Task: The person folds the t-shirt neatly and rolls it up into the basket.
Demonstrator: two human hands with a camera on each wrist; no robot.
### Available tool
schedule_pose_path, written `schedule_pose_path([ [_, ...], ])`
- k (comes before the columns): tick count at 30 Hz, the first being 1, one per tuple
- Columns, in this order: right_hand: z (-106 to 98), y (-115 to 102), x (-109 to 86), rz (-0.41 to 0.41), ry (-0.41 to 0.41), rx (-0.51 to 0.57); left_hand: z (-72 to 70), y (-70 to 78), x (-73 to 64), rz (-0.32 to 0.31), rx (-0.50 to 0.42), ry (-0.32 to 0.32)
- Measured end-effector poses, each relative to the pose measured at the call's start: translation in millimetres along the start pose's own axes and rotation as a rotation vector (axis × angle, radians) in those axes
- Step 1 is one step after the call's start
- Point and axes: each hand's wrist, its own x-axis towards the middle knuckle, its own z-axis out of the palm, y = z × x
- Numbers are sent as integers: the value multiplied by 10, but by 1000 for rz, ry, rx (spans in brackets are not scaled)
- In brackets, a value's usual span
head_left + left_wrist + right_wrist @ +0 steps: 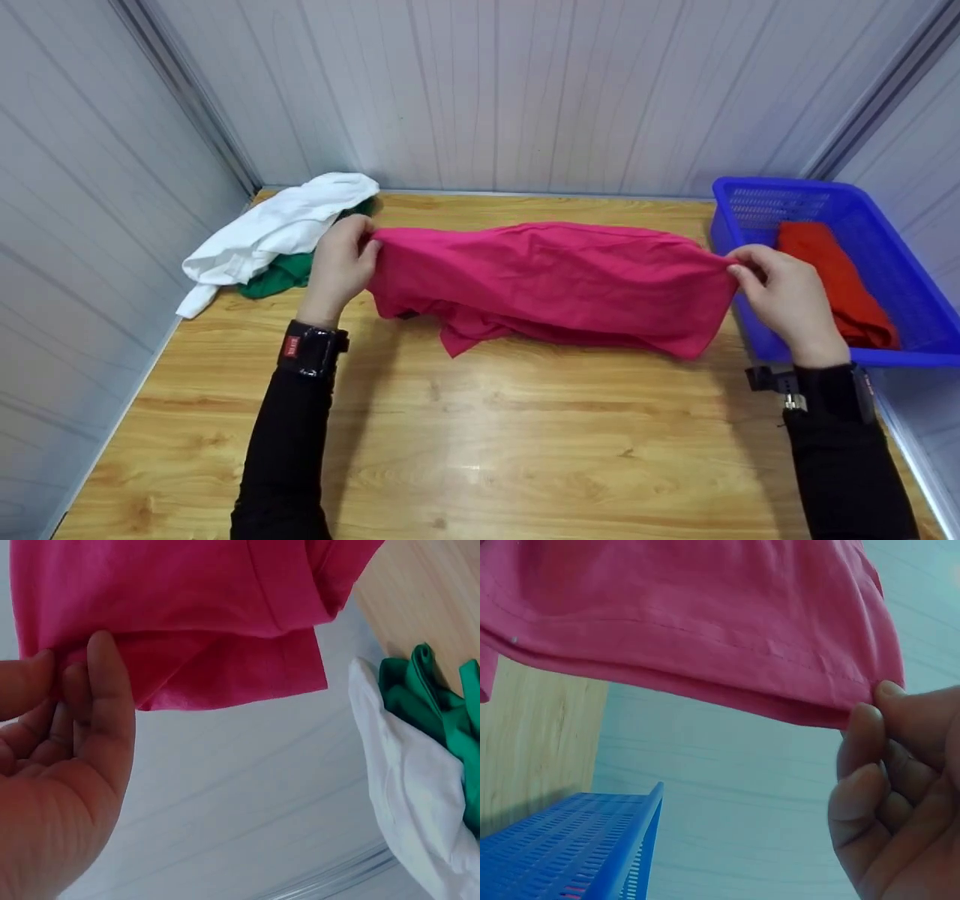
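Note:
A pink shirt (555,285) is stretched sideways between both hands, its lower folds hanging toward the tabletop. My left hand (342,262) pinches its upper left corner between thumb and fingers. At the opposite end my right hand (787,296) pinches the upper right corner. In the left wrist view a short sleeve-like flap of the pink shirt (225,667) hangs beside the left fingers. A stitched hem runs along the pink shirt (705,652) in the right wrist view, where thumb and forefinger hold its corner.
A white garment (277,225) lies over a green garment (279,276) at the back left of the wooden table (480,442). At the right stands a blue plastic basket (892,225) holding a folded orange-red garment (832,281). Panelled walls (495,97) enclose the table's back and sides.

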Motion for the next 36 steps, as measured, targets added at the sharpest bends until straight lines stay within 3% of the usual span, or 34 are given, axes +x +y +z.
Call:
schedule_pose_path([
  [8,98,102,95,-27,-246,-28,45,-119,63,-131,-3,-336],
  [10,152,127,135,-29,-289,-18,85,-167,92,-149,8,-379],
  [13,223,152,215,9,-335,11,144,-220,147,-161,23,-387],
  [17,277,168,354,101,-347,68,203,-233,263,-197,20,-319],
  [22,307,137,563,257,-271,178,249,-174,467,-272,17,-169],
  [31,361,-19,970,491,71,564,342,19,858,-412,-25,152],
  [33,369,-47,1054,526,139,645,369,70,940,-446,-98,202],
  [36,400,-69,1171,558,242,762,421,138,1048,-494,-286,277],
])
